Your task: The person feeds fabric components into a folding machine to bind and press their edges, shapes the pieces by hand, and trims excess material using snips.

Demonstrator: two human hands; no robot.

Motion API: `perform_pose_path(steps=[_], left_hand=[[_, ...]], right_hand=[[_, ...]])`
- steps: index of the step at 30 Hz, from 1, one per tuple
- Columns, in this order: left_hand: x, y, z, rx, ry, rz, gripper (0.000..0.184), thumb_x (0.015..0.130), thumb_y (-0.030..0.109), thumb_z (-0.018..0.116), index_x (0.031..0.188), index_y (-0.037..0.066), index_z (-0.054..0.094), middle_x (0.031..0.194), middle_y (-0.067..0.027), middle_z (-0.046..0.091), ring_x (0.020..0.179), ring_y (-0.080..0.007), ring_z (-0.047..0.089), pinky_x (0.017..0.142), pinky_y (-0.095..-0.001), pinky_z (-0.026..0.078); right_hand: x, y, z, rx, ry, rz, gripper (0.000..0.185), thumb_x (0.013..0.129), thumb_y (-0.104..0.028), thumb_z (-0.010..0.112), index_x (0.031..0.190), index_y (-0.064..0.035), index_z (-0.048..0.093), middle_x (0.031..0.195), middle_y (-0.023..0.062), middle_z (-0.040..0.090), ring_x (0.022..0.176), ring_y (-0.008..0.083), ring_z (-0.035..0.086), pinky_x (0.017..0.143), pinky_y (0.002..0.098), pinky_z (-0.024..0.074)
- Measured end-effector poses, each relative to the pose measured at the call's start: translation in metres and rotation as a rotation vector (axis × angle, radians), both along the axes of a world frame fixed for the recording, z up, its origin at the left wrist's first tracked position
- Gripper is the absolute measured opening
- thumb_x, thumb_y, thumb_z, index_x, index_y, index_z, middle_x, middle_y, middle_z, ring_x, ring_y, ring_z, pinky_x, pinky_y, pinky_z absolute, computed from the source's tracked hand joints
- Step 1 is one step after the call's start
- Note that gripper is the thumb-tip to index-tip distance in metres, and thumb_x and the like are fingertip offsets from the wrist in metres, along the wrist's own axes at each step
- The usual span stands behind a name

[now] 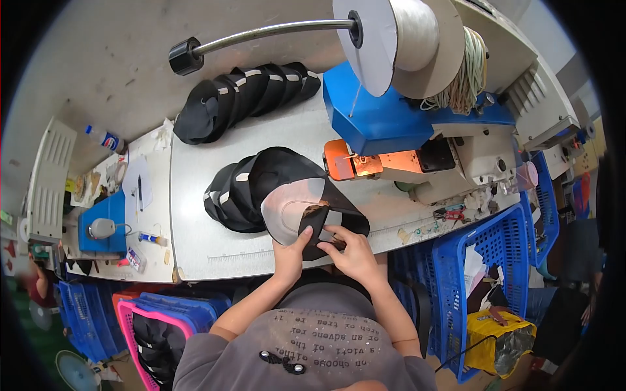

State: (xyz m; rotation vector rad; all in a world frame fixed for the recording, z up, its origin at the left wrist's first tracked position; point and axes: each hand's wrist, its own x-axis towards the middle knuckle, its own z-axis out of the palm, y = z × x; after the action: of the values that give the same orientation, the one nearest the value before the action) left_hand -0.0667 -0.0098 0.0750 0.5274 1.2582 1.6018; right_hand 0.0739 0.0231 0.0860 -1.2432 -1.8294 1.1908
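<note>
In front of my chest I hold a black shoe upper (349, 205) with a pale lining and a small grey strip. My left hand (291, 255) pinches its near edge, the thumb lying over a black flap. Close beside it, my right hand (352, 251) has thumb and finger closed at the grey strip. The far part of the upper rests against a nested pile of similar black uppers (228, 195) on the white worktable (195, 251). Fingers under the material are partly hidden.
A lit sewing machine (385, 159) stands beyond the right hand, with a large thread spool (417, 36) above. Another row of black uppers (244, 98) lies at the back. Blue crates (450, 287) stand right; a pink-rimmed basket (130, 326) stands lower left.
</note>
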Motion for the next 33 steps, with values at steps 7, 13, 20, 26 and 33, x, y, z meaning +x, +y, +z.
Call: perform_pose_path(steps=[7, 13, 20, 26, 33], left_hand=[[-0.014, 0.009, -0.002, -0.093, 0.205, -0.036, 0.042, 0.075, 0.009, 0.075, 0.109, -0.005, 0.054, 0.101, -0.0099, 0.062, 0.089, -0.0148, 0.059, 0.08, -0.0279, 0.047], [-0.017, 0.02, 0.001, -0.074, 0.411, 0.129, 0.049, 0.068, 0.008, 0.08, 0.108, -0.006, 0.054, 0.101, -0.0122, 0.062, 0.089, -0.0167, 0.059, 0.079, -0.0284, 0.048], [-0.024, 0.034, -0.001, -0.03, 0.269, 0.15, 0.052, 0.067, 0.008, 0.08, 0.11, -0.005, 0.054, 0.103, -0.0127, 0.061, 0.092, -0.0178, 0.059, 0.084, -0.0287, 0.046], [-0.026, 0.035, -0.006, -0.026, 0.168, 0.066, 0.051, 0.069, 0.01, 0.079, 0.111, -0.005, 0.053, 0.103, -0.0119, 0.061, 0.093, -0.0172, 0.059, 0.083, -0.0285, 0.046], [-0.02, 0.019, -0.006, -0.055, 0.184, -0.169, 0.047, 0.077, 0.019, 0.074, 0.112, -0.004, 0.052, 0.101, -0.0076, 0.061, 0.091, -0.0145, 0.058, 0.081, -0.0265, 0.046]], right_hand=[[-0.002, -0.004, 0.014, 0.018, -0.141, -0.004, 0.028, 0.076, -0.02, 0.07, 0.098, -0.0029, 0.067, 0.081, 0.0155, 0.066, 0.076, 0.0326, 0.062, 0.069, 0.0387, 0.048], [-0.005, -0.002, 0.012, 0.088, -0.223, -0.017, 0.02, 0.077, -0.02, 0.069, 0.088, -0.0029, 0.067, 0.078, 0.011, 0.065, 0.076, 0.0299, 0.06, 0.069, 0.0386, 0.0468], [-0.012, 0.001, 0.016, 0.178, -0.086, -0.052, 0.017, 0.075, -0.015, 0.07, 0.086, -0.0021, 0.067, 0.079, 0.0104, 0.066, 0.075, 0.0266, 0.061, 0.067, 0.0348, 0.0474], [-0.008, 0.006, 0.01, -0.066, 0.071, -0.034, 0.013, 0.079, -0.009, 0.069, 0.088, 0.0006, 0.067, 0.077, 0.0091, 0.067, 0.067, 0.0129, 0.06, 0.063, 0.026, 0.0464], [-0.011, 0.013, -0.022, -0.275, 0.216, -0.064, 0.022, 0.083, -0.021, 0.068, 0.081, 0.0006, 0.064, 0.066, 0.0061, 0.064, 0.058, 0.0088, 0.057, 0.058, 0.0246, 0.044]])
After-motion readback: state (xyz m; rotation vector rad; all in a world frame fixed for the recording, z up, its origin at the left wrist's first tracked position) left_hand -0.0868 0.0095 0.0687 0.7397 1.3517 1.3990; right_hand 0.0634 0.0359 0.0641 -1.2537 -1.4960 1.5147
